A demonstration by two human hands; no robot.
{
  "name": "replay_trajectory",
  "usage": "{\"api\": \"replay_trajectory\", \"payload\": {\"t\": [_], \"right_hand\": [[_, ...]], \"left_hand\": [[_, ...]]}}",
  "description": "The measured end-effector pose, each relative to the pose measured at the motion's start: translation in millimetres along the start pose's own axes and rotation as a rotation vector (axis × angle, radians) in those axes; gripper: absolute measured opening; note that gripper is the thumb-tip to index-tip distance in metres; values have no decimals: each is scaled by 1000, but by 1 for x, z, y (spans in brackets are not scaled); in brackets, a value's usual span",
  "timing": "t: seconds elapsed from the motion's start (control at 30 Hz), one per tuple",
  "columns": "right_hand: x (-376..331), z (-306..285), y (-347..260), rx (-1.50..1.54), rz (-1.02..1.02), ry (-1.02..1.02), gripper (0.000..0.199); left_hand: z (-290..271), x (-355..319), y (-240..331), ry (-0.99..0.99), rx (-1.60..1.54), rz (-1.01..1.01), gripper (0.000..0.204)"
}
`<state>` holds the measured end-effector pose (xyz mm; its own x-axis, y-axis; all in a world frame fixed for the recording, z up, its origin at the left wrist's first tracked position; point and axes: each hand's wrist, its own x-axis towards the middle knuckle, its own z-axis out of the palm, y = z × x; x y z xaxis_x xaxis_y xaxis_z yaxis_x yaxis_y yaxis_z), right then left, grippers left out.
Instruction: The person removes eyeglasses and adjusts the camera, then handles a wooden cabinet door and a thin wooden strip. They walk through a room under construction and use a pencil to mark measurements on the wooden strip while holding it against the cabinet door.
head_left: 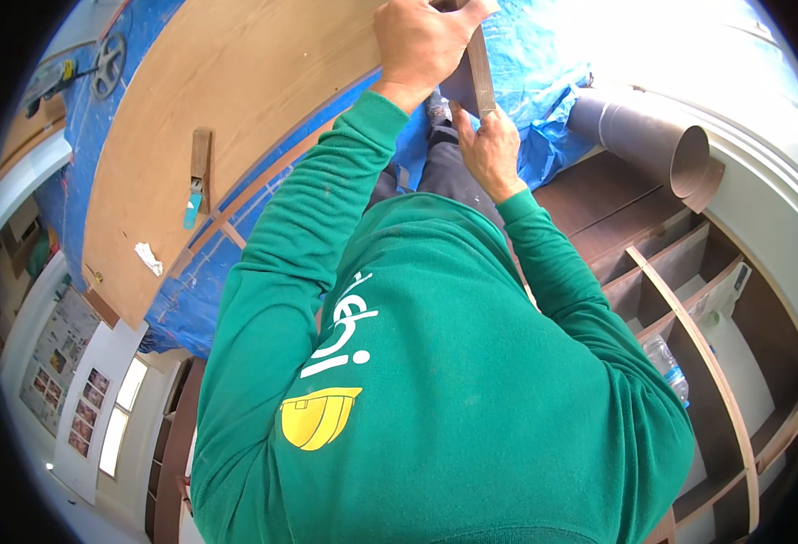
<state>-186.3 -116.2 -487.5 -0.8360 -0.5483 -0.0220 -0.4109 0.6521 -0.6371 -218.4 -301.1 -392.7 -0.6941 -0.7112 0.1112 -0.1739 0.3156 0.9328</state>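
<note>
Both my hands are on a narrow dark brown wooden board [479, 77] with a paler layered edge, held up at the top of the view. My left hand [426, 43] is bent over its far end, fingers closed on it and partly out of view. At the near end, my right hand [491, 152] pinches the board between thumb and fingers. Left of my arms, on a large plywood sheet [263, 72], lie a wood block [201, 154], a teal-handled tool [192, 213] against it, and a crumpled white scrap [149, 258].
Blue plastic sheeting [544, 54] covers the floor around the plywood. On the right, a rolled brown sheet [635, 136] lies beside a dark compartmented wooden frame [680, 308] with a clear plastic bottle [666, 367] in it. A wooden strip [263, 177] runs along the plywood's edge.
</note>
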Motion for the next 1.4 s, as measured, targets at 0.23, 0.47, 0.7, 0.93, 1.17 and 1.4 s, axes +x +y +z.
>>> {"api": "replay_trajectory", "payload": {"t": [0.23, 0.47, 0.7, 0.93, 1.17, 1.4], "right_hand": [[0, -4, -4, -5, 5, -19, 25], [-1, -2, 1, -45, 12, -59, 25], [0, 3, -3, -13, -70, -12, 26], [-2, 17, 7, 38, -78, -24, 37], [-3, 19, 11, 35, -78, -53, 44], [-3, 18, 12, 21, -38, -91, 45]], "left_hand": [[3, 0, -5, 24, 38, 38, 38], [0, -3, -10, 37, -66, 68, 36], [-12, -4, -8, -1, -9, -7, 34], [-21, -7, -5, -33, -138, -120, 29], [-25, -8, -4, -46, -121, -93, 27], [-21, -6, -7, -56, -97, -130, 26]]}}
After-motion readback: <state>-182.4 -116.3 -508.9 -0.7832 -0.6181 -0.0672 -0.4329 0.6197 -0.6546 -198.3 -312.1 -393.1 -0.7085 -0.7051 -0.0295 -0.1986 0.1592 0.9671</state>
